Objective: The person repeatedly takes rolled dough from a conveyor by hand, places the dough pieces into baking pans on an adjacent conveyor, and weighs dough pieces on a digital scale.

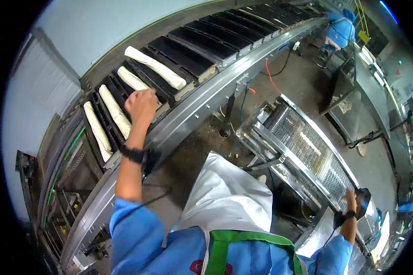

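Observation:
My left hand (141, 106) is over the near end of a pale dough roll (132, 79), its fingers curled down around it; the fingertips are partly hidden. That roll lies in a dark baking pan on the conveyor line. Two more dough rolls (114, 111) lie to its left in their own pans, and another roll (155, 68) lies to its right. My right hand (350, 200) is low on the right, beside the lower end of a metal mesh belt (307, 137). Its fingers are blurred and partly hidden, and no dough shows near them.
Dark pans (211, 39) continue along the curved conveyor to the back. A steel rail (192, 103) runs along its near side. A co-worker in blue (340, 30) stands far back near steel tables (367, 91). Cables hang beneath the rail.

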The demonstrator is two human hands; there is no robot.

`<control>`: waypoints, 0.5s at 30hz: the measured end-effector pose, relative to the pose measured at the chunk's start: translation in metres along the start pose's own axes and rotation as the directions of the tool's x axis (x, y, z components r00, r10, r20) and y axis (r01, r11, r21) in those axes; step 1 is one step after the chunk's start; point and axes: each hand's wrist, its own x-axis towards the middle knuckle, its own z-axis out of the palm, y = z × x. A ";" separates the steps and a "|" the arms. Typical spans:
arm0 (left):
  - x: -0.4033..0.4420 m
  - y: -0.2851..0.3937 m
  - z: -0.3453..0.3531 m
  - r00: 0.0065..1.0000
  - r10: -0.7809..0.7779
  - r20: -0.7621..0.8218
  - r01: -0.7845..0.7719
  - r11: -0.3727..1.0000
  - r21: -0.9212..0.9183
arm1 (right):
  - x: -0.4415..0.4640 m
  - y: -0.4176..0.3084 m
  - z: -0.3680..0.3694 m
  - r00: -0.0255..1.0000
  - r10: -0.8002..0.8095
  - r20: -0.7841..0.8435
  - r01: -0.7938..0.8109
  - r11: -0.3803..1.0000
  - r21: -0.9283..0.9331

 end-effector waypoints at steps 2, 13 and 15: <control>0.033 0.021 0.012 0.979 -0.045 0.196 0.041 0.999 0.028 | -0.015 -0.006 -0.019 0.934 0.335 0.126 -0.327 0.942 -0.079; 0.017 -0.002 0.018 0.881 -0.095 0.464 0.076 0.995 0.060 | -0.005 -0.049 -0.020 0.956 0.182 -0.230 -0.246 0.924 -0.292; -0.010 -0.010 0.009 0.916 -0.068 0.395 0.072 0.997 0.003 | 0.027 -0.020 -0.014 0.876 0.119 -0.467 -0.071 0.990 0.120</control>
